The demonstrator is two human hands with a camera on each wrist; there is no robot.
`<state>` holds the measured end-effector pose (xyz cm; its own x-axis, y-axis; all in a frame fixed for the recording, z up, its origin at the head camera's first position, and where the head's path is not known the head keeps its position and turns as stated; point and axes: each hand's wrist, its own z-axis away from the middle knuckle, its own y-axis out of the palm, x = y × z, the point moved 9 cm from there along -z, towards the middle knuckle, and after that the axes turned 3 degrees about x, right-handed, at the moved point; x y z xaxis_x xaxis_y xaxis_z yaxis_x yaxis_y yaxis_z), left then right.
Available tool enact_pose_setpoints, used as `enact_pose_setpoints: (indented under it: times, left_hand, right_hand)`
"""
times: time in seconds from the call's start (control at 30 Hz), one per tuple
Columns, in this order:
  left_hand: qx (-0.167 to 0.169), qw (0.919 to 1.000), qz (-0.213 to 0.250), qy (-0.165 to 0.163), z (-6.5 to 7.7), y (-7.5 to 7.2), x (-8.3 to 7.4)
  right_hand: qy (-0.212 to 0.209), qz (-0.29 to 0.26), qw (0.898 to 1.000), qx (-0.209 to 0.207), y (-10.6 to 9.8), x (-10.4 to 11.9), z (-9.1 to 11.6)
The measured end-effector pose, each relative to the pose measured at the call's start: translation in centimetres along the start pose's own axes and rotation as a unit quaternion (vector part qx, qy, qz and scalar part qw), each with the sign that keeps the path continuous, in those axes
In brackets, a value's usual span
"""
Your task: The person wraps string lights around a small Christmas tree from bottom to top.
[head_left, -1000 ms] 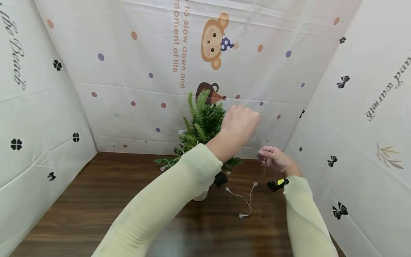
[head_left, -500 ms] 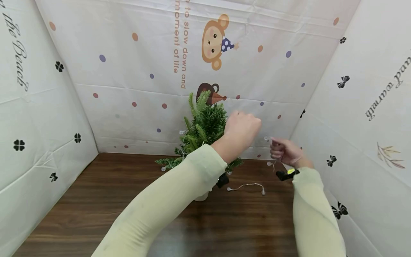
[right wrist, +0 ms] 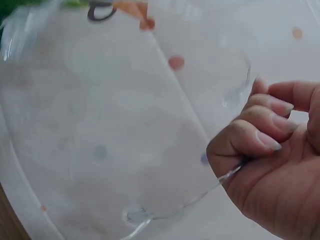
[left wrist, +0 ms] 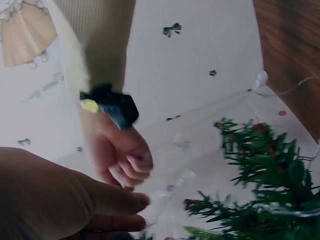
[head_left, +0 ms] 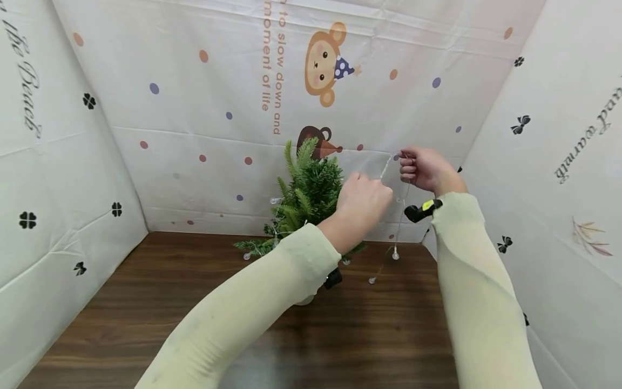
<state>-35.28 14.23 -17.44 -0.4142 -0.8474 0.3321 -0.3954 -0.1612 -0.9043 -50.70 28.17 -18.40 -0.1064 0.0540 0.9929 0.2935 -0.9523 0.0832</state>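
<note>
A small green artificial Christmas tree stands in a pale pot, with clear round bulbs of a string of lights among its branches. My left hand, beside the tree's right side, pinches the light string between thumb and fingers; in the left wrist view the thumb shows near the branch tips. Up and to the right, my right hand holds the thin wire with curled fingers. A short stretch of wire links both hands. From the right hand the rest hangs down, with a bulb near its lower end.
Brown wood-grain table lies below. Printed white cloth walls enclose the back and both sides. Both wrists wear black camera mounts; the right mount hangs close to the dangling wire.
My right hand has gone out to the right and then up, lifting the trailing wire and bulbs off the table. The left hand has stayed nearly in place beside the tree.
</note>
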Motion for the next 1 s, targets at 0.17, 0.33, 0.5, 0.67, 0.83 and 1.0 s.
enact_pose_setpoints:
  times: [0.17,0.33,0.5,0.67,0.83,1.0]
  left_hand:
    - [-0.008,0.9995,0.028,0.007,1.2,-2.1,1.6]
    - [-0.033,0.9937,0.107,-0.006,3.0,-5.7,6.3]
    - [-0.040,0.9635,0.262,-0.033,3.5,-7.7,13.3]
    - [-0.082,0.9293,0.353,-0.072,2.5,-6.5,19.9]
    - [-0.088,0.9061,0.404,-0.088,0.9,-3.3,23.2]
    - [-0.085,0.8854,0.444,-0.109,-1.0,0.0,24.8]
  right_hand:
    - [0.013,0.026,0.999,-0.025,1.4,1.1,-0.9]
    - [-0.002,0.104,0.993,-0.053,2.7,1.7,-1.9]
    - [-0.003,0.176,0.982,-0.074,4.4,2.3,-2.7]
    - [-0.004,0.258,0.965,-0.052,7.3,3.1,-3.2]
    - [-0.008,0.316,0.949,-0.022,10.1,3.7,-3.6]
    - [-0.024,0.372,0.928,0.000,12.5,4.5,-4.1]
